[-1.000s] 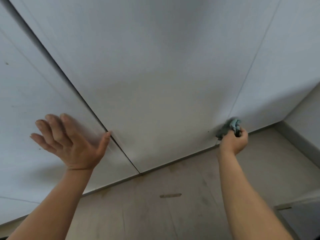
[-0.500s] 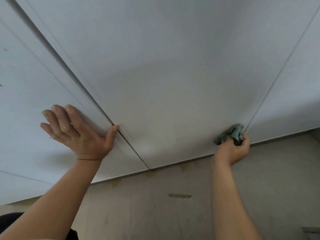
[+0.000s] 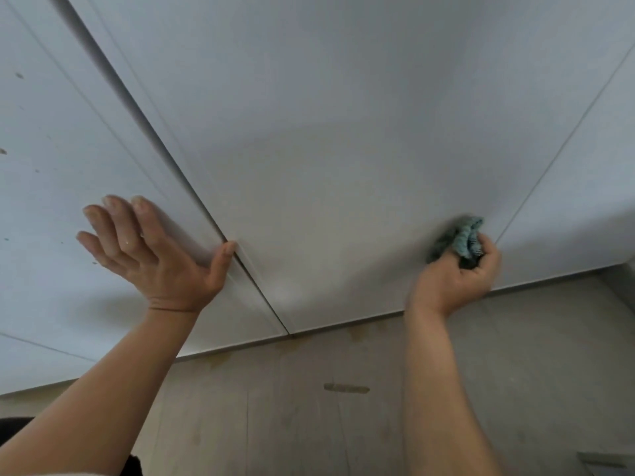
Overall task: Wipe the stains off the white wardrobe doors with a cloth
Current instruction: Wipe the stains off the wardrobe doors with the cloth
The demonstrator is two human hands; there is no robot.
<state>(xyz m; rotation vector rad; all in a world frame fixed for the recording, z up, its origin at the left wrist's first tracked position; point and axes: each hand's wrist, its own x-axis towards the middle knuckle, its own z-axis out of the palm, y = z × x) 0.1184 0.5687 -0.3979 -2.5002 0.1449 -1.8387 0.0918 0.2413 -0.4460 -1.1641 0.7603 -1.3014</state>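
Head view: wiping low on the middle door (image 3: 343,132) with cloth (image 3: 460,240) bunched in curled right grip (image 3: 453,273), flat empty left grip (image 3: 154,249) bracing; specks (image 3: 19,75) on left door (image 3: 51,201) seemingly yet to do.

The left hand (image 3: 154,255) lay flat at eight o'clock, its straight fingers (image 3: 117,218) against the side door (image 3: 51,166) and its thumb touching the dark gap (image 3: 144,121) that ran from eleven o'clock down toward six. Dark specks (image 3: 19,75) dotted that side door toward nine and ten o'clock. At four o'clock the right hand (image 3: 457,280) gripped a crumpled teal cloth (image 3: 458,240). It pressed the cloth on the centre door (image 3: 343,149) near the bottom edge, just beside the thin seam (image 3: 567,132) to the far door (image 3: 584,183) at three o'clock. The cloth looked blurred. From five to seven o'clock lay a pale floor (image 3: 515,389) with yellowish stains (image 3: 357,333) along the door line and a short dark mark (image 3: 346,388) at six.
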